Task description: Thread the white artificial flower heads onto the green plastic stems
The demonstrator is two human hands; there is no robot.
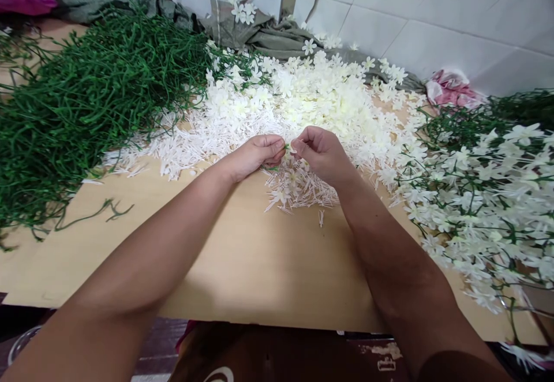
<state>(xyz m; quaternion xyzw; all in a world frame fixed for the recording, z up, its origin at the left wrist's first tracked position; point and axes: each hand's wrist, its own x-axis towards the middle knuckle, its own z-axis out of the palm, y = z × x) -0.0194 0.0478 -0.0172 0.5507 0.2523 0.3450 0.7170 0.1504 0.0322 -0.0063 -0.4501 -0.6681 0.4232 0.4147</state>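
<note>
My left hand (262,154) is closed in a pinch on a green plastic flower stem, whose tip shows just past the thumb. Close beside it, my right hand (319,150) pinches a small white artificial flower (293,149) at that tip. Whether flower and stem are joined is too small to tell. Both hands hover over a heap of thin white plastic pieces (303,188) with some blossoms among them. Behind them spreads a pile of loose cream-white artificial blossoms (329,93).
A big heap of green plastic stems (104,76) covers the left side. At the right lie many white flowers on green stems (480,197). Brown board (242,261) covers the tabletop. Grey cloth (277,38) and a pink-white bag (454,89) lie along the tiled wall (433,7).
</note>
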